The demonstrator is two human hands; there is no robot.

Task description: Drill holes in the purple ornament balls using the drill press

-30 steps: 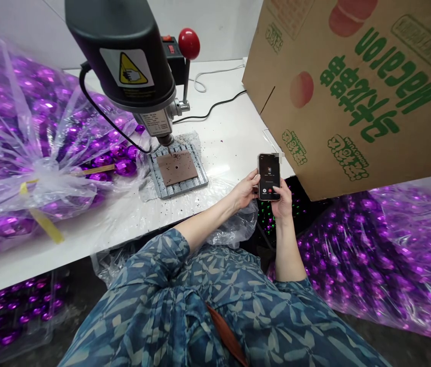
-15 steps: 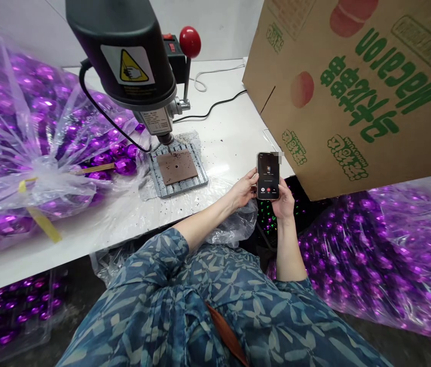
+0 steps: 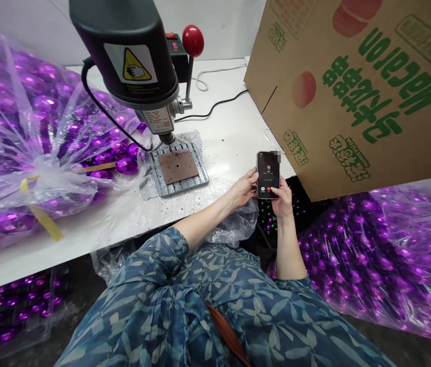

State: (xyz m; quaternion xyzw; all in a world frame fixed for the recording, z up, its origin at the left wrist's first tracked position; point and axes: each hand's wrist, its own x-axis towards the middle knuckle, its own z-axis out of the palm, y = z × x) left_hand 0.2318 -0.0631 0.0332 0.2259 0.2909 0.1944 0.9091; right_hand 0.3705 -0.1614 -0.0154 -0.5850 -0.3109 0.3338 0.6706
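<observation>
I hold a black phone (image 3: 268, 174) upright in both hands near the front edge of the white table (image 3: 234, 132). Its screen is lit and shows round call buttons at the bottom. My left hand (image 3: 244, 189) grips the phone's left edge with curled fingers. From below and on the right, my right hand (image 3: 284, 200) cups it, thumb on the lower screen. A small bench drill (image 3: 131, 56) stands to the left, its bit above a brown plate (image 3: 178, 166) on the grey base.
A large cardboard box (image 3: 356, 86) with green print looms at the right. Clear bags of shiny purple pieces lie on the table at left (image 3: 28, 137), on the floor at right (image 3: 383, 255) and under the table. Black and white cables run across the back.
The phone has risen slightly in my hands and the view has shifted a little. Otherwise nothing has moved.
</observation>
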